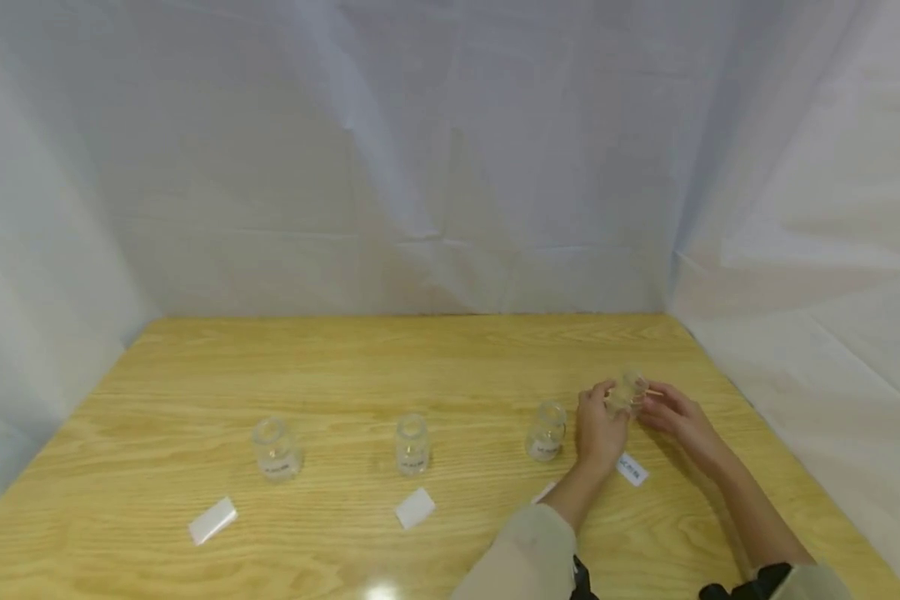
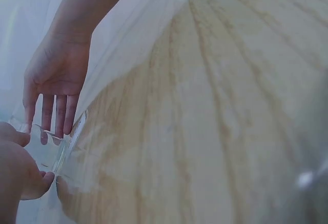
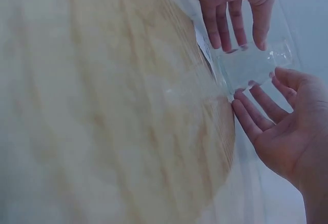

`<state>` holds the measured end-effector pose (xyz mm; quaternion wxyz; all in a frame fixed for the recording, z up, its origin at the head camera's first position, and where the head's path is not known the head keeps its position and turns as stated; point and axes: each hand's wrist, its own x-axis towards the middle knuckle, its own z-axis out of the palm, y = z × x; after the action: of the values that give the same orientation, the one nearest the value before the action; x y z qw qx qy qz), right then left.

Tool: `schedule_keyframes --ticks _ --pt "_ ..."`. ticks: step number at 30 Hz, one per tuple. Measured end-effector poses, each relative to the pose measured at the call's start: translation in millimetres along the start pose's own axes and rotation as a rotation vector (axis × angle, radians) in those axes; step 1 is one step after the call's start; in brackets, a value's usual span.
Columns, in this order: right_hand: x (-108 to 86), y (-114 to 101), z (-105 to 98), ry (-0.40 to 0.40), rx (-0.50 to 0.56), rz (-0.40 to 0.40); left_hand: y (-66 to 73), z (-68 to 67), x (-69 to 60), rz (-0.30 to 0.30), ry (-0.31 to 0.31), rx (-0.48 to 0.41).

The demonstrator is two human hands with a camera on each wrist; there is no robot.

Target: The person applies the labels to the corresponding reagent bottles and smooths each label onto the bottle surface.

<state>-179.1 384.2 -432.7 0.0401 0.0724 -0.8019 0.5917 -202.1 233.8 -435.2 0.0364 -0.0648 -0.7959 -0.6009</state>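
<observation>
A clear glass jar (image 1: 626, 392) is between my two hands near the right side of the table. My left hand (image 1: 601, 427) holds it from the left, while my right hand (image 1: 678, 422) holds the other side, fingertips on the glass. The right wrist view shows the jar (image 3: 251, 65) upright with its base at or just above the tabletop; I cannot tell whether it touches. Just in front of the hands lies a white label (image 1: 632, 469) with dark print, too blurred to read.
Three similar jars with printed labels stand in a row leftward: one near the left hand (image 1: 546, 432), a middle jar (image 1: 412, 446) and a left jar (image 1: 276, 450). Blank white slips (image 1: 212, 521) (image 1: 416, 508) lie before them, another partly behind my forearm. White sheeting (image 1: 420, 167) encloses the table.
</observation>
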Motion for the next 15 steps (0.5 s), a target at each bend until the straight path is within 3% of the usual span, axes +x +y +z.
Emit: schedule_keyframes --ticks 7,15 --pt "-13.2 -0.7 2.7 0.004 0.060 -0.003 0.8 -2.7 -7.0 -0.034 -0.053 -0.073" --pt "-27.3 -2.7 13.0 0.099 0.085 0.047 3.6 -7.3 -17.8 -0.031 -0.086 -0.143"
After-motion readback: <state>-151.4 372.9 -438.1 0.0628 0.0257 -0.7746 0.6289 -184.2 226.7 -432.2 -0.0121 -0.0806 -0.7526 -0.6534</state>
